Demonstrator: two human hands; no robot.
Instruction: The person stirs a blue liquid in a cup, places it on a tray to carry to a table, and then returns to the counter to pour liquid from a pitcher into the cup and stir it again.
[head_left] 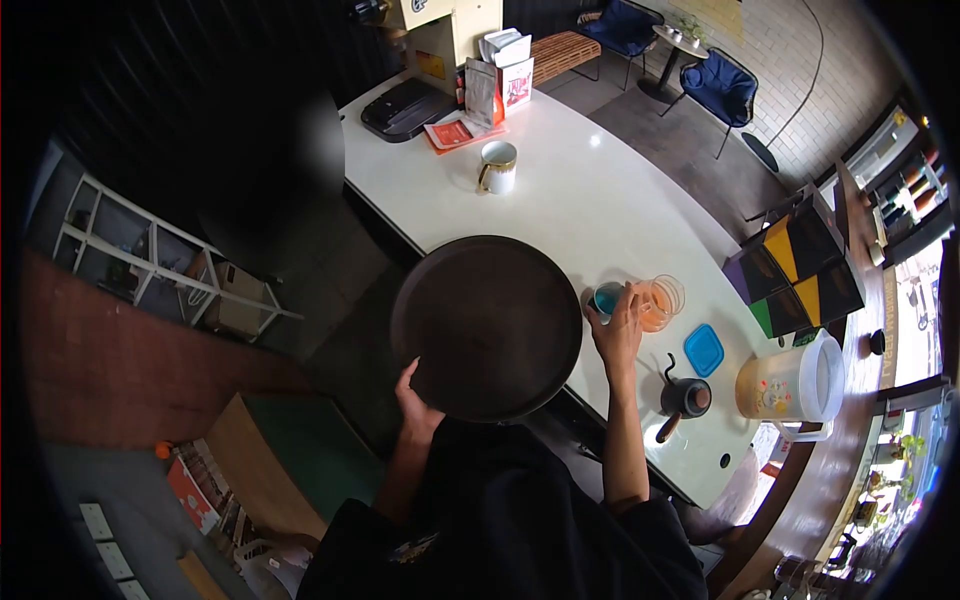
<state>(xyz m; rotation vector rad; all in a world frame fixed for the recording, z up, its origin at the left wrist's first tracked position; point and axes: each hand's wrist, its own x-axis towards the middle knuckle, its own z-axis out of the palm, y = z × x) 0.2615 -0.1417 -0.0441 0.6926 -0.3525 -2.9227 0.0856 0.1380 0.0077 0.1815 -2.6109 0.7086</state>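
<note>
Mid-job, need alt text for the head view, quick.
The left hand holds a round dark tray by its near rim at the edge of the white counter, while the right hand grips a glass of blue drink beside a glass of orange drink.

Right grip (615, 330) on blue glass (604, 298): round tray (487, 327) blocks left, orange glass (662, 300) just beside on right, kettle (686, 397) and blue lid (703, 349) behind-right. Bare counter (580, 200) ahead open, mug (497, 166) well beyond.
</note>
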